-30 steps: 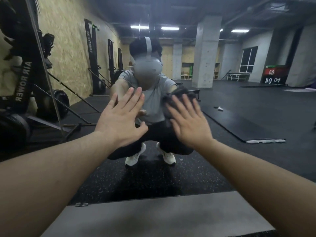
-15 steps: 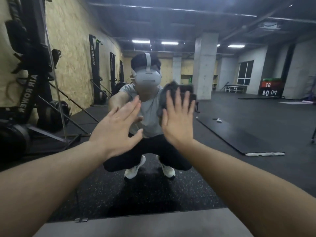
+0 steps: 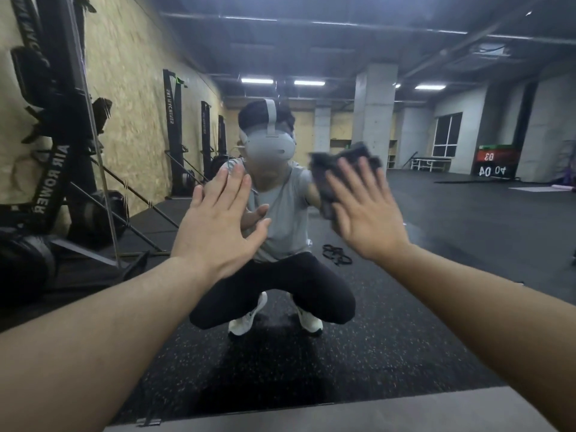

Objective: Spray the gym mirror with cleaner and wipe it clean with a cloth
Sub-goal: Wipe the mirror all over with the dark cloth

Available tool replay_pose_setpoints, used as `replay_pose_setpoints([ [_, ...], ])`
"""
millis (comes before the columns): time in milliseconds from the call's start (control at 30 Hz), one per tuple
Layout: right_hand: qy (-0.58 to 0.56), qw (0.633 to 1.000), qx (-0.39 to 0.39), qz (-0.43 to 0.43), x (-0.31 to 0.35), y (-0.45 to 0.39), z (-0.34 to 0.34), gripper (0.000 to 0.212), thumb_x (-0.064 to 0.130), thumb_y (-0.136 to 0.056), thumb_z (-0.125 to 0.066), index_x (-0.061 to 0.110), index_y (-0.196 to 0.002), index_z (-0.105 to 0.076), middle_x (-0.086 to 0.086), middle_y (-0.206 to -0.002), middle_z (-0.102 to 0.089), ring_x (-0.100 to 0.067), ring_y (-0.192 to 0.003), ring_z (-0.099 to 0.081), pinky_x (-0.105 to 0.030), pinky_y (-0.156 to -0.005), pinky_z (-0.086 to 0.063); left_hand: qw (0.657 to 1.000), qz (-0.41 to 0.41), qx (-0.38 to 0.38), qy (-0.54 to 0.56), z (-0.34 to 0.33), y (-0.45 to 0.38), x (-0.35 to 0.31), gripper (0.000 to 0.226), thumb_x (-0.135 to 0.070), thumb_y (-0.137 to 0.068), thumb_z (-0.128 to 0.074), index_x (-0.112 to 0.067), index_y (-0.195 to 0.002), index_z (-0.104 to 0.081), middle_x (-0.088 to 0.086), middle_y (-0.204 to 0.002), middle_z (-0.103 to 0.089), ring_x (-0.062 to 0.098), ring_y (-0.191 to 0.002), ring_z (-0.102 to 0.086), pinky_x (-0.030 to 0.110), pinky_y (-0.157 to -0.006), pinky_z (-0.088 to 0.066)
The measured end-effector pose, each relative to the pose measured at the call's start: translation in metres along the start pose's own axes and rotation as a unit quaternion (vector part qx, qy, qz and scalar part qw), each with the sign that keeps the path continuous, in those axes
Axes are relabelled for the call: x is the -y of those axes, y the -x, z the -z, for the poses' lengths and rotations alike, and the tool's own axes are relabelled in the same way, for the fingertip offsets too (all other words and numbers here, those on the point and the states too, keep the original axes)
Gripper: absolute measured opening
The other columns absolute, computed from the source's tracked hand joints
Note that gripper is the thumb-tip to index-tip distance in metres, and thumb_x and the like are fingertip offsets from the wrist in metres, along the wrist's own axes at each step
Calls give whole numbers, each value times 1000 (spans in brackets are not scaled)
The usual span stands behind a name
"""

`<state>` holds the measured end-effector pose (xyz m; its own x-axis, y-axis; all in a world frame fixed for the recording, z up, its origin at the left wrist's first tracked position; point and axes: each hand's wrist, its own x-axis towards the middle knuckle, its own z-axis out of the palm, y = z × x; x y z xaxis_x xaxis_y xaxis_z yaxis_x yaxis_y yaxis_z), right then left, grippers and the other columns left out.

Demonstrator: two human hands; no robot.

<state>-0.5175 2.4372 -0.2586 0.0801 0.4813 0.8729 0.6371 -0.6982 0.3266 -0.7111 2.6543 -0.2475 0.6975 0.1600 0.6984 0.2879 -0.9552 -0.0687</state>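
The gym mirror point(image 3: 436, 244) fills almost the whole view and reflects me crouching in front of it. My right hand point(image 3: 364, 213) lies flat with fingers spread and presses a dark grey cloth point(image 3: 339, 163) against the glass at about head height. The cloth shows above and left of my fingers. My left hand point(image 3: 221, 226) is flat too, its palm resting on the mirror just left of the right hand. No spray bottle is in view.
The mirror's lower edge meets a grey ledge point(image 3: 311, 416) at the bottom, with a small clip point(image 3: 148, 421). Rowing machines point(image 3: 53, 169) stand on the left. The reflection shows black rubber flooring, a concrete pillar point(image 3: 374, 120) and a band lying on the floor.
My right hand has slid the cloth up and to the right across the glass. My left hand stays on the mirror, shifted slightly up. The camera has tilted upward.
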Motion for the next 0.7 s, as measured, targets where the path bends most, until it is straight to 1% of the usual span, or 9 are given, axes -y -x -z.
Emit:
replay_pose_setpoints([
  [100, -22, 991, 25, -129, -27, 0, 13, 62, 38, -106, -27, 22, -162, -6, -6, -172, -7, -25, -157, 9, -47, -128, 6, 1000, 8, 13, 19, 5, 1, -3, 92, -72, -87, -5, -21, -163, 1, -7, -169, 18, 12, -155, 17, 45, -127, 1],
  [200, -69, 972, 13, -225, -5, -17, 15, 63, 37, -105, -25, 22, -164, -6, -8, -172, -1, -30, -156, 12, -52, -127, 6, 999, 10, 27, 21, 11, 0, -5, 92, -72, -86, -3, -22, -163, 3, -8, -168, 19, 11, -155, 18, 44, -126, 0],
  [233, -81, 970, 11, -229, 9, -24, 16, 63, 37, -105, -25, 22, -164, -6, -8, -172, 1, -32, -156, 13, -53, -126, 7, 999, 8, 33, 14, 12, 0, -3, 90, -72, -87, -3, -23, -162, 3, -9, -167, 21, 10, -154, 19, 43, -126, 0],
  [267, -81, 976, 14, -202, 24, -30, 15, 63, 37, -105, -25, 22, -164, -7, -9, -172, 1, -33, -155, 14, -54, -126, 7, 999, 4, 38, 6, 14, 0, -2, 88, -72, -89, -5, -24, -162, 4, -10, -167, 22, 9, -154, 20, 42, -126, 1],
  [367, -49, 998, 30, -18, 77, -41, 10, 62, 38, -104, -29, 22, -163, -18, -8, -171, -10, -36, -157, 2, -58, -126, -1, 998, -6, 64, -7, 22, -1, 2, 82, -69, -97, -16, -24, -163, 4, -10, -166, 22, 8, -153, 20, 39, -128, -2],
  [433, -38, 998, 35, 34, 101, -48, 7, 63, 38, -102, -32, 21, -162, -23, -8, -171, -15, -38, -157, -6, -57, -127, -3, 997, -9, 80, -21, 29, -2, 1, 82, -68, -98, -19, -22, -163, 3, -8, -167, 20, 9, -154, 18, 40, -128, -4],
  [567, -27, 995, 54, 74, 79, -48, 14, 60, 37, -103, -37, 25, -161, -28, -3, -170, -20, -31, -157, -14, -52, -127, -9, 991, -20, 114, -69, 44, -7, 2, 80, -68, -98, -11, -25, -162, 7, -8, -167, 21, 9, -154, 16, 43, -128, 0],
  [633, -29, 997, 60, 25, 51, -41, 19, 58, 40, -104, -32, 26, -161, -30, -3, -170, -20, -30, -157, -14, -52, -127, -11, 992, -33, 97, -78, 50, -7, 6, 78, -67, -97, -3, -26, -162, 10, -10, -166, 24, 5, -152, 19, 44, -127, 4],
  [700, -33, 996, 67, -49, 19, -32, 27, 60, 44, -105, -27, 26, -162, -27, -3, -171, -16, -30, -158, -9, -52, -128, -8, 995, -42, 52, -74, 58, -10, 5, 82, -66, -90, 4, -26, -161, 11, -11, -164, 28, 4, -149, 24, 43, -127, 5],
])
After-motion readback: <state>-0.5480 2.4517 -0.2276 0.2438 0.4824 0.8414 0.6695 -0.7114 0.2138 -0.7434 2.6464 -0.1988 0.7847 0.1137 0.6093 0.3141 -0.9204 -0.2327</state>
